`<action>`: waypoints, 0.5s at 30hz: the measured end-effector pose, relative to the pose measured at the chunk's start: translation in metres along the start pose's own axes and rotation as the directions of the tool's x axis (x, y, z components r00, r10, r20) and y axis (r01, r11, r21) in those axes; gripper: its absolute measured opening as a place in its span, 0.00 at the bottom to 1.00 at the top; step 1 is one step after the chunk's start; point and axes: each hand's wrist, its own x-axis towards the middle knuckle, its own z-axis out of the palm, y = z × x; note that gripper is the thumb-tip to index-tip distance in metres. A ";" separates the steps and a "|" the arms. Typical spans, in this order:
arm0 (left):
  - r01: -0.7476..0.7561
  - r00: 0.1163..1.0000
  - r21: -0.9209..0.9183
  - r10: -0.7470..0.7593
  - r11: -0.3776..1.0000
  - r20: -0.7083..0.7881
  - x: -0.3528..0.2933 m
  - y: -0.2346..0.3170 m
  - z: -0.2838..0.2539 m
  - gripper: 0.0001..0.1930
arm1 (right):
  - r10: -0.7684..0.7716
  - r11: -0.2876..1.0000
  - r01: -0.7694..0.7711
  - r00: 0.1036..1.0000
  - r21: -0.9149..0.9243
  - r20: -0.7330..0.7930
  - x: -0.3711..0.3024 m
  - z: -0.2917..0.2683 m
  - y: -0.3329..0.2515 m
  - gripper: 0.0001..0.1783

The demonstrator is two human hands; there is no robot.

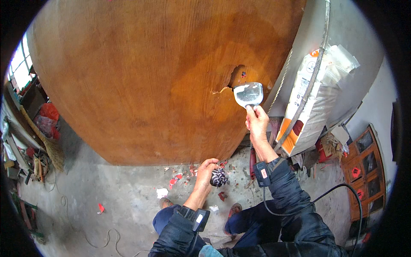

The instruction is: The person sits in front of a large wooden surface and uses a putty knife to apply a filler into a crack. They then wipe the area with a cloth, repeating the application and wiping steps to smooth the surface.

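Note:
A large brown wooden panel point(141, 85) stands in front of me, with a jagged hole point(238, 75) in its surface at the right and a darker patch around it. My right hand point(257, 124) is closed around the handle of a metal spatula point(248, 94), whose wide, shiny blade points up against the panel, just below the hole. The fingers hide most of its handle. Lower down, my left hand point(206, 174) grips a crumpled black-and-white patterned cloth point(218, 177) near the panel's bottom edge, apart from the panel.
Red and pale scraps point(173, 181) litter the concrete floor around my feet. To the right lean a tall white-and-orange sack point(310, 94), a stick point(314, 73) and a rope point(281, 81). A wooden cabinet point(366, 171) stands farther right. A straw broom point(49, 147) and clutter line the left.

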 end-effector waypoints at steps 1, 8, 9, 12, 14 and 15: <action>-0.005 1.000 0.008 0.005 1.000 0.002 0.000 0.000 0.000 0.10 | -0.006 1.000 0.007 1.000 0.023 -0.011 0.001 0.004 -0.001 0.14; 0.006 1.000 0.006 -0.006 1.000 0.003 -0.003 0.002 0.000 0.10 | -0.026 0.997 0.032 0.996 0.075 -0.081 -0.003 0.016 0.000 0.10; 0.003 1.000 -0.011 -0.003 1.000 0.011 -0.003 0.003 0.000 0.10 | -0.037 0.996 0.042 0.997 0.079 -0.068 -0.006 0.016 0.002 0.10; 0.007 1.000 -0.016 -0.007 1.000 0.009 -0.003 0.004 0.001 0.10 | 0.034 0.999 -0.032 0.995 0.030 -0.093 -0.009 0.013 0.006 0.11; 0.010 1.000 -0.016 -0.010 1.000 0.011 -0.004 0.005 0.000 0.10 | 0.028 1.000 -0.026 0.991 0.016 -0.132 -0.006 0.014 0.006 0.13; 0.014 1.000 -0.011 -0.014 1.000 0.009 -0.005 0.005 0.001 0.10 | -0.056 0.997 0.061 0.993 0.048 -0.106 -0.002 0.015 0.005 0.13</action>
